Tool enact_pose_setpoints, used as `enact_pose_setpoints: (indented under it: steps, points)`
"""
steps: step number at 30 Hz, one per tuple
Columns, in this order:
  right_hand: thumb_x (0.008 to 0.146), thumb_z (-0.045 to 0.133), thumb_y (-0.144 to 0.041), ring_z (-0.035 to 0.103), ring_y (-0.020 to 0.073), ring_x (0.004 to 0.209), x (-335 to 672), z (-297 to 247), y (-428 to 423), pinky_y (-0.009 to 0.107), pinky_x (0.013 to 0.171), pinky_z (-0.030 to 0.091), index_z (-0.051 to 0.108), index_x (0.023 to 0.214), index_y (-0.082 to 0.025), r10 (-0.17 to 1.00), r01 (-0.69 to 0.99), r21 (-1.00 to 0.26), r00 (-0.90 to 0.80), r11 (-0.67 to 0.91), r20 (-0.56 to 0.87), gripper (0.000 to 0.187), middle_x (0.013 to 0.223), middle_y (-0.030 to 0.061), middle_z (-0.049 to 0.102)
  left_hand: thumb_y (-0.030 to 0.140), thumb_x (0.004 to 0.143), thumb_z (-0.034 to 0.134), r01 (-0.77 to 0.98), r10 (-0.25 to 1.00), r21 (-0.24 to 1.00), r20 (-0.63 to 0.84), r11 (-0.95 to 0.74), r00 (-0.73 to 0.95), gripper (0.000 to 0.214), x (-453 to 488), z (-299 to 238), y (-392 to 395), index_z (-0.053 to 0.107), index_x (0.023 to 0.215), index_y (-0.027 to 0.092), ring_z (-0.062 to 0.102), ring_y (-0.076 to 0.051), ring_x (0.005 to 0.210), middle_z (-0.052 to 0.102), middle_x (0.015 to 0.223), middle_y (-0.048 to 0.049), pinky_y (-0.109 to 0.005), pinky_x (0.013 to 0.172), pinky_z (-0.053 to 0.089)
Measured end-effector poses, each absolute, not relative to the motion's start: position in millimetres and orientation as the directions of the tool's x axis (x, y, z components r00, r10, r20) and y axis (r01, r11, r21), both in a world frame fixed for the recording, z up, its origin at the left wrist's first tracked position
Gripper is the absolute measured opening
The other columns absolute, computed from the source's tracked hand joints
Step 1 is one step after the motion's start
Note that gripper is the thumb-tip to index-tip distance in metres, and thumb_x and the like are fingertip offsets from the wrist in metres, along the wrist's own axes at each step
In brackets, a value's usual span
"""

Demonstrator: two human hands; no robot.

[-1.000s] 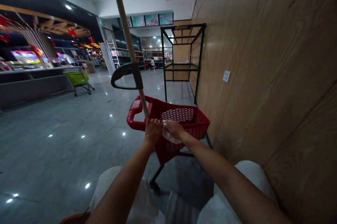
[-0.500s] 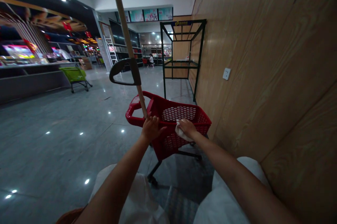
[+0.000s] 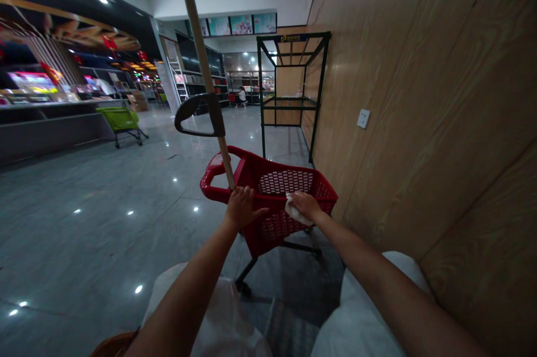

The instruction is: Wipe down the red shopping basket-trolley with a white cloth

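A small red shopping cart with a perforated plastic basket stands right in front of me, its handle end to the left. My left hand grips the near rim beside the handle, with fingers hooked over the edge and the thumb stretched out to the right. In my right hand is a white cloth, pressed on the same rim farther right. A wooden pole with a dark loop handle slants up from close to my left hand; its lower end is hidden.
A wood-panelled wall with a socket rises close on the right. Beyond the cart stands a dark metal rack. A green cart is parked by a counter at left. Far back, a person sits low.
My right hand has slid the white cloth a little to the right along the cart's rim. My left hand stays by the handle, its fingers slightly lower.
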State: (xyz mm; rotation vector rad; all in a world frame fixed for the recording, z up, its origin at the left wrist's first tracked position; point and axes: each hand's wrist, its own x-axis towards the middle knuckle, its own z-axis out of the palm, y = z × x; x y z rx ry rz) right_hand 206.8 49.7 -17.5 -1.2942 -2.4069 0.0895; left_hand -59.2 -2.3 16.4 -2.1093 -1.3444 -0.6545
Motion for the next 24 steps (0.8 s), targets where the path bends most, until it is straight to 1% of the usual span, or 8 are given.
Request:
enact_pose_setpoints:
  steps: [2,5,7,10,12,17,21,24]
  points:
    - [0.094,0.048,-0.024,0.057,0.0205,0.108,212.8,-16.1,49.5,0.032,0.093,0.041,0.059,0.122,-0.018,0.819,0.795,-0.237,-0.481,0.558,0.313,0.03,0.115,0.0116,0.064,0.071,0.069,0.057,0.92,0.655,-0.187,0.654,-0.345,0.379,0.068,-57.4,16.6,-1.8,0.061,0.107,0.014,0.056,-0.036,0.105,0.063,0.11,-0.0188,-0.05,0.097,0.038]
    - [0.094,0.05,-0.027,0.055,0.0186,0.11,178.7,-8.5,49.0,0.03,0.096,0.04,0.058,0.123,-0.021,0.793,0.765,-0.243,-0.516,0.597,0.325,0.03,0.118,0.0082,0.063,0.071,0.06,0.064,0.906,0.667,-0.197,0.621,-0.375,0.411,0.078,-58.1,17.5,0.8,0.059,0.11,0.012,0.054,-0.038,0.106,0.061,0.114,-0.0209,-0.051,0.098,0.037]
    - [0.095,0.049,-0.03,0.054,0.0168,0.112,139.1,-2.1,46.9,0.028,0.096,0.04,0.055,0.125,-0.023,0.769,0.737,-0.253,-0.534,0.627,0.351,0.032,0.121,0.006,0.061,0.062,0.058,0.069,0.895,0.682,-0.202,0.587,-0.398,0.436,0.074,-60.2,18.1,3.1,0.059,0.111,0.011,0.054,-0.037,0.106,0.061,0.114,-0.0208,-0.05,0.098,0.038]
    - [0.099,0.039,-0.03,0.056,0.0181,0.108,90.5,4.7,40.7,0.029,0.093,0.042,0.052,0.128,-0.021,0.779,0.745,-0.274,-0.493,0.608,0.388,0.033,0.121,0.0089,0.06,0.045,0.062,0.069,0.895,0.7,-0.212,0.563,-0.392,0.44,0.062,-64.0,18.2,5.2,0.059,0.112,0.011,0.055,-0.035,0.106,0.062,0.114,-0.0202,-0.049,0.098,0.038]
    - [0.1,0.035,-0.03,0.057,0.0189,0.106,82.5,5.2,37.2,0.03,0.091,0.042,0.053,0.128,-0.021,0.792,0.769,-0.259,-0.47,0.584,0.39,0.034,0.119,0.0099,0.06,0.041,0.065,0.067,0.894,0.705,-0.223,0.554,-0.389,0.444,0.058,-66.5,18.2,5.0,0.058,0.113,0.011,0.054,-0.035,0.107,0.061,0.116,-0.0201,-0.049,0.099,0.038]
    - [0.097,0.042,-0.028,0.058,0.0196,0.102,153.1,-7.8,37.2,0.029,0.089,0.043,0.054,0.128,-0.024,0.829,0.827,-0.196,-0.449,0.527,0.334,0.034,0.116,0.0082,0.063,0.044,0.062,0.071,0.896,0.72,-0.216,0.536,-0.388,0.441,0.064,-68.7,17.9,2.9,0.056,0.117,0.013,0.051,-0.037,0.112,0.058,0.122,-0.0198,-0.051,0.101,0.036]
    - [0.094,0.048,-0.025,0.056,0.0237,0.107,225.2,-18.2,35.5,0.035,0.094,0.04,0.054,0.129,-0.021,0.877,0.892,-0.143,-0.373,0.429,0.304,0.036,0.12,0.0119,0.061,0.027,0.067,0.067,0.93,0.753,-0.183,0.547,-0.32,0.366,0.057,-60.1,13.8,2.0,0.054,0.12,0.011,0.051,-0.036,0.114,0.057,0.124,-0.0199,-0.049,0.104,0.034]
    - [0.094,0.047,-0.028,0.055,0.0244,0.11,228.6,-15.8,33.3,0.037,0.095,0.04,0.054,0.128,-0.021,0.889,0.915,-0.09,-0.354,0.393,0.29,0.036,0.124,0.0125,0.059,0.02,0.07,0.06,0.957,0.772,-0.174,0.565,-0.233,0.291,0.054,-50.7,10.8,1.1,0.054,0.122,0.007,0.05,-0.036,0.116,0.056,0.126,-0.0212,-0.049,0.105,0.033]
